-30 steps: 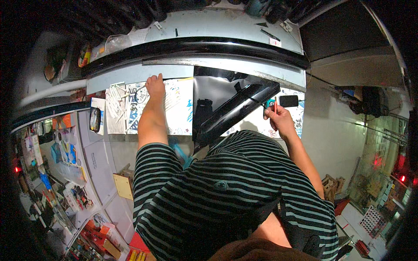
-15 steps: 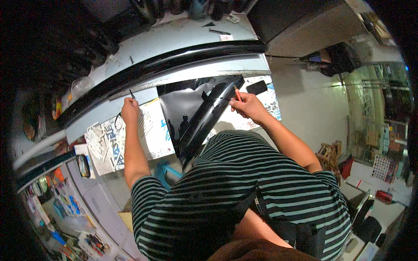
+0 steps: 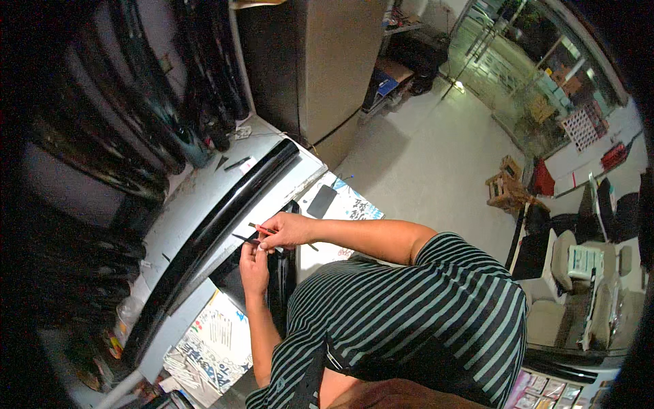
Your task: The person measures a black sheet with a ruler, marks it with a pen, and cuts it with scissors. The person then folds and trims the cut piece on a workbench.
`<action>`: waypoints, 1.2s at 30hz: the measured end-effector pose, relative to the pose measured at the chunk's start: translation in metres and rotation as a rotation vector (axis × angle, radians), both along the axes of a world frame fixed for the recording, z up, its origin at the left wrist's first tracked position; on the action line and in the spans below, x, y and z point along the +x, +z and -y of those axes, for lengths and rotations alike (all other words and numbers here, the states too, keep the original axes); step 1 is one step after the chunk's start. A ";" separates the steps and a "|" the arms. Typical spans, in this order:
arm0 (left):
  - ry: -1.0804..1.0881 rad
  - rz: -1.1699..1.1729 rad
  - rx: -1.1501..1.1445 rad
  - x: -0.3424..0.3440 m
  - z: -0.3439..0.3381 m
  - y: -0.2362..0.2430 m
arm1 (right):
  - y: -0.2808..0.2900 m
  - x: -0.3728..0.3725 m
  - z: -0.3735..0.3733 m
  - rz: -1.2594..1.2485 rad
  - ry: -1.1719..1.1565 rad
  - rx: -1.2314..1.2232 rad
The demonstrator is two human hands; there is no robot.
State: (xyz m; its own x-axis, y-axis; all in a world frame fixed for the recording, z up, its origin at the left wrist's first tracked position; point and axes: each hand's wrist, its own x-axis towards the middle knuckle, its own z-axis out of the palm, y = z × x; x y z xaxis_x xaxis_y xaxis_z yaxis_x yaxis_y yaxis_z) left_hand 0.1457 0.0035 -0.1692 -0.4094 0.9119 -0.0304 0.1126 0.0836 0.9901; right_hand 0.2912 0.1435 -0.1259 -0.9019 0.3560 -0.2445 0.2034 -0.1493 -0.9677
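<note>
A long, glossy black curved trim piece (image 3: 218, 218) lies along the grey workbench (image 3: 184, 204). Both my hands meet just beside it, over a dark sheet of film (image 3: 231, 283). My right hand (image 3: 287, 232) grips a thin red-orange tool (image 3: 262, 230) whose tip points left toward the trim. Touching it from below, my left hand (image 3: 254, 262) has its fingers pinched on the end of a thin dark strip (image 3: 242, 238). My striped shirt hides the bench's near edge.
Dark film rolls (image 3: 143, 102) lean behind the bench at left. A tall grey cabinet (image 3: 313, 68) stands at its far end. Printed paper sheets (image 3: 211, 334) and a small black rectangle (image 3: 321, 201) lie on the bench. A wooden stool (image 3: 507, 191) stands on the floor at right.
My hands were apart, left on the printed sheets and right near the small black rectangle; now they are together by the black trim. The view has swung to the right.
</note>
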 end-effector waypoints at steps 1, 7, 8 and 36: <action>0.008 0.044 -0.005 0.004 -0.004 0.002 | 0.003 0.005 -0.004 -0.025 -0.030 -0.013; -0.116 0.143 0.069 0.020 -0.018 0.014 | 0.021 0.035 -0.020 -0.090 -0.130 -0.115; -0.134 0.102 0.060 0.024 -0.018 0.017 | 0.022 0.038 -0.022 -0.081 -0.120 -0.082; 0.446 0.677 0.475 0.036 -0.033 0.066 | -0.006 0.044 -0.018 -0.182 0.218 -0.485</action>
